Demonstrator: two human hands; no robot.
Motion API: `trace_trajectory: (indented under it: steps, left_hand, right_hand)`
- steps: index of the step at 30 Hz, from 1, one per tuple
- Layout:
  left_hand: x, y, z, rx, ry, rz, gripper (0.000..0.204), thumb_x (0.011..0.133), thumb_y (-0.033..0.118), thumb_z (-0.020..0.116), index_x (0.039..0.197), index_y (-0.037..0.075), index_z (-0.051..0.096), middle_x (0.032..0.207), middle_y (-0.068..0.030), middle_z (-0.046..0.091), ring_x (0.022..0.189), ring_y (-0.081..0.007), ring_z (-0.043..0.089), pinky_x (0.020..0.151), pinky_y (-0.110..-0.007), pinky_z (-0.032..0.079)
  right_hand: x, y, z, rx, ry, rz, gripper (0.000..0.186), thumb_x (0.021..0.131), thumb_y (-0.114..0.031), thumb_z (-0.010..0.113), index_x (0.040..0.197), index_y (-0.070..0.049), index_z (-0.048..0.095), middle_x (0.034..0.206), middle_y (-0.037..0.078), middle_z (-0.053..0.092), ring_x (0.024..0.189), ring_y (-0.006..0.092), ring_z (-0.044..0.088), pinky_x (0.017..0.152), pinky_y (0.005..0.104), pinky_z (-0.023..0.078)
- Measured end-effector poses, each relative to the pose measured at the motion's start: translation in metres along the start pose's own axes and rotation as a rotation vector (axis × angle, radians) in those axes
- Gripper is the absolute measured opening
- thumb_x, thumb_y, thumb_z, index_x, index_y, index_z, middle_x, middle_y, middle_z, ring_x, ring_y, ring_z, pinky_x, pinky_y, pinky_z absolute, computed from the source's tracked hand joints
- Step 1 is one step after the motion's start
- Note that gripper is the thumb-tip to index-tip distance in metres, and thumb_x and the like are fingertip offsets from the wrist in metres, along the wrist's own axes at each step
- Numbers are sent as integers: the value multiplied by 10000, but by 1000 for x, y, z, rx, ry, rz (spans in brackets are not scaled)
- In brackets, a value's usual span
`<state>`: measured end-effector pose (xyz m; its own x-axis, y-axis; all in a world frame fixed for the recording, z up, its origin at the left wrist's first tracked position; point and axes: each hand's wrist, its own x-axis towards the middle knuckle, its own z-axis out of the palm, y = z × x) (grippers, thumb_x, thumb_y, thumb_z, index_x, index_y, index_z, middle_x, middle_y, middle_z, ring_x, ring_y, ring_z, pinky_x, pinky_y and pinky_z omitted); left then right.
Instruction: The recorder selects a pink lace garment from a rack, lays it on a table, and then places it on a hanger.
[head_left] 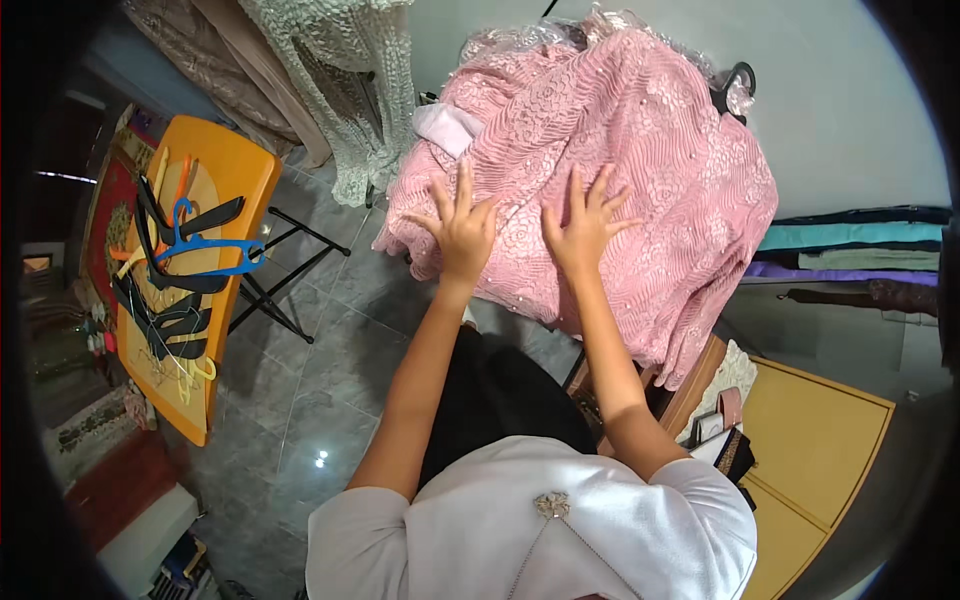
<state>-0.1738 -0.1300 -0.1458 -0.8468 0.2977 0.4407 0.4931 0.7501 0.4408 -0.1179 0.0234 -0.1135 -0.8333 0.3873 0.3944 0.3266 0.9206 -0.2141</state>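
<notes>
A pink lace garment (680, 190) with small pearl-like beads lies spread out in front of me, covering whatever bears it. My left hand (464, 232) rests on its near left part, fingers spread. To the right of it, my right hand (583, 228) lies on the lace too, with its fingers apart. Neither hand grips the fabric. Just beyond my left hand sits a folded whitish cloth piece (448, 128). Clear plastic wrapping (515, 40) shows along the garment's far edge. A black hanger (735, 92) sticks out at its far right.
On the left stands a yellow folding table (225, 160) with several black, blue and orange hangers (205, 255). Cream lace garments (350, 90) hang at the back left. Folded fabrics (850, 237) lie stacked on the right, above a yellow cabinet (830, 440). Grey tiles (330, 390) cover the floor.
</notes>
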Motion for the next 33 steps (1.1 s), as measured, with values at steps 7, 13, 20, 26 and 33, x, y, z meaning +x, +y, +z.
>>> trace_trajectory:
  steps: [7,13,20,26,33]
  left_hand:
    - [21,-10,-49,-100,329,-123,93,790,238,599,830,188,666,1415,-143,333,1344,-460,49,920,-688,-157]
    - [21,5,-78,-112,461,7,92,828,239,580,830,160,628,1393,-187,349,1360,-422,-11,944,-634,-191]
    - [-1,-20,-42,58,189,0,133,750,279,645,830,182,604,1402,-134,343,1308,-484,131,892,-770,-11]
    - [-20,4,-21,-99,114,-34,264,738,329,662,924,159,580,1433,-134,291,1322,-415,192,890,-772,23]
    - [-35,-14,-24,76,147,-165,113,784,108,536,880,155,573,1431,-69,314,1328,-369,226,883,-783,19]
  right_hand:
    - [3,-8,2,134,134,-12,751,763,-465,598,1396,-186,306,1461,272,2,1288,559,-73,864,743,-120]
    - [42,-33,-5,214,146,-74,754,693,-286,637,1381,-257,330,1478,225,-32,1291,541,-126,855,753,-128]
    - [80,-11,-30,184,218,-201,513,648,-58,582,1076,-335,634,1488,69,180,1318,507,-79,881,731,-161]
    - [80,24,-51,137,112,-335,573,624,-40,602,1077,-389,629,1479,59,220,1334,488,-7,949,696,-113]
    - [90,75,-63,-139,23,-462,475,579,-188,752,1004,-373,650,1453,-1,283,1328,480,61,917,758,-40]
